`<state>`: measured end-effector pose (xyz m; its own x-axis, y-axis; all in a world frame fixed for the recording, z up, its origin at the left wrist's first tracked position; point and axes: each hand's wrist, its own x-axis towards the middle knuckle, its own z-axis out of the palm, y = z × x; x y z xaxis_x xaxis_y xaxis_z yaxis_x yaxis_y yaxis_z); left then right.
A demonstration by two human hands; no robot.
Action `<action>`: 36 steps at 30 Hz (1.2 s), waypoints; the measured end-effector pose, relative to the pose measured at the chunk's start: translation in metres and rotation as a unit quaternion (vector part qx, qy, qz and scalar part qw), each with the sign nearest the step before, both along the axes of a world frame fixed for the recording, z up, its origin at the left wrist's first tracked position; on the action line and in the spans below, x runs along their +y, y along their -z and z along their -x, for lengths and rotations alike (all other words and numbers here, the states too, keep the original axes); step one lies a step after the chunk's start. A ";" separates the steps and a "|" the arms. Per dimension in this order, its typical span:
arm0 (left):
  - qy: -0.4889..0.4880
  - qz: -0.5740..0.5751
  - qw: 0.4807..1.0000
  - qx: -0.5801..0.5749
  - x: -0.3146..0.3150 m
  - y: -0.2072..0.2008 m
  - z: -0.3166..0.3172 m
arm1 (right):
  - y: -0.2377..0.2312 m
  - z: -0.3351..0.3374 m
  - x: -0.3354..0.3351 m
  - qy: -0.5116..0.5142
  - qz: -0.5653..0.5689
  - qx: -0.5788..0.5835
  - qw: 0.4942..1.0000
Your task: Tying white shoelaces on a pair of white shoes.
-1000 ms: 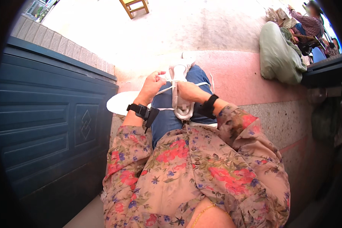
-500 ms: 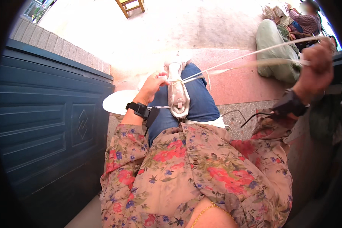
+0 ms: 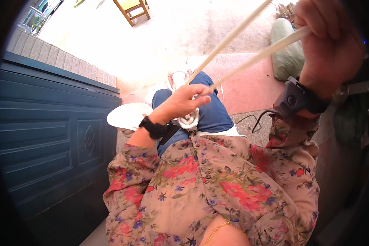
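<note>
White shoelace (image 3: pixel 270 50) stretching in two strands; right hand (image 3: pixel 326 45) clenching lower one; left hand (image 3: pixel 182 103) touching its near part above sneaker (image 3: pixel 188 119), cannot tell whether pinching.

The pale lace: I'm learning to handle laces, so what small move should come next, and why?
Probably lower the right hand toward the shoe, easing the pull. The pale lace runs straight up to that raised hand, another strand leaves the picture's top edge, and the left hand is over the shoe, its fingers beside the lace.
</note>
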<state>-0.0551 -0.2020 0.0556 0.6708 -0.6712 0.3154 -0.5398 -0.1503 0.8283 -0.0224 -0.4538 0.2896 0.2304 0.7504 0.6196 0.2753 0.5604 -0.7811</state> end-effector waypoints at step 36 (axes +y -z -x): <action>-0.293 -0.164 0.920 0.201 0.078 0.108 0.020 | 0.353 0.049 0.118 0.546 0.497 -0.127 0.663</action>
